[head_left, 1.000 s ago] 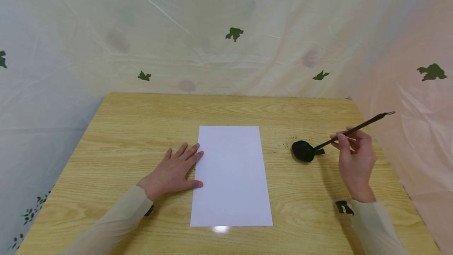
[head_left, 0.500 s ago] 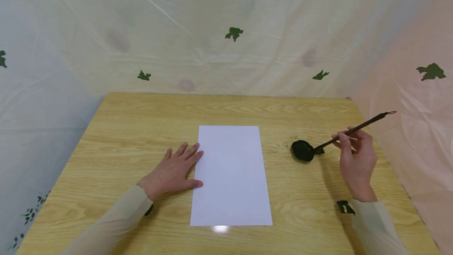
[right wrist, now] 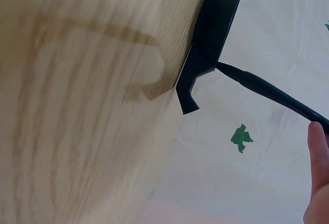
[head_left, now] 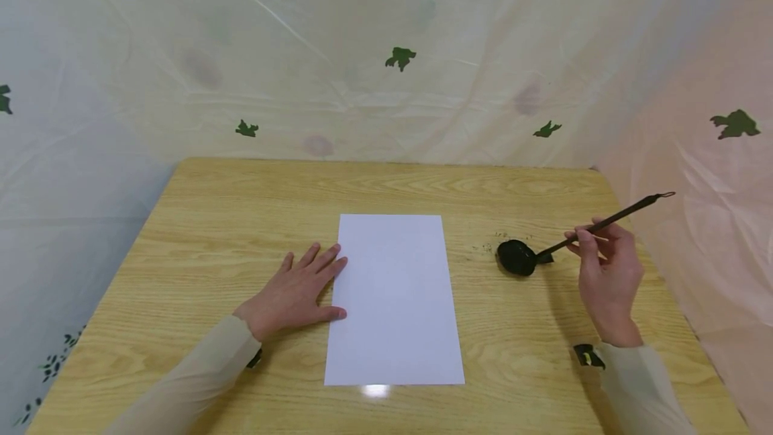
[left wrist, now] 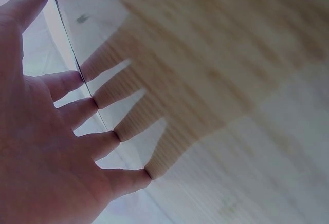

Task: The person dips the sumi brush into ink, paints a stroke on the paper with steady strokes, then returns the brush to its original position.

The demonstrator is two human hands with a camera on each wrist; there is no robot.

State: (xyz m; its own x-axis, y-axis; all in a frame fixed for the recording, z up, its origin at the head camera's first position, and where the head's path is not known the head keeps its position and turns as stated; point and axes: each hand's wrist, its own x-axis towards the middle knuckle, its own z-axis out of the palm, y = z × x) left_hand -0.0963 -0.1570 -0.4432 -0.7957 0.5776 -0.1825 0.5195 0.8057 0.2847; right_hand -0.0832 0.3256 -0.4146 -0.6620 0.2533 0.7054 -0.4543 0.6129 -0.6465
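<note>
My left hand lies palm down with fingers spread, its thumb and fingertips over the left edge of a blank white sheet of paper. The left wrist view shows that hand's fingertips against the tabletop. Between thumb and fingers, my right hand pinches the dark shaft of a calligraphy brush with a hanging loop at its top end. The brush slants down to the left, its tip hidden in a small black ink dish. In the right wrist view the dish has a bent tab below the brush.
A light wood table carries everything. Small dark specks mark the wood left of the dish. Pale cloth with green leaf-like shapes hangs behind and at both sides. A small black device sits at the right wrist.
The right hand and brush shift only very slightly at the ink dish. Left hand, paper and dish stay where they were.
</note>
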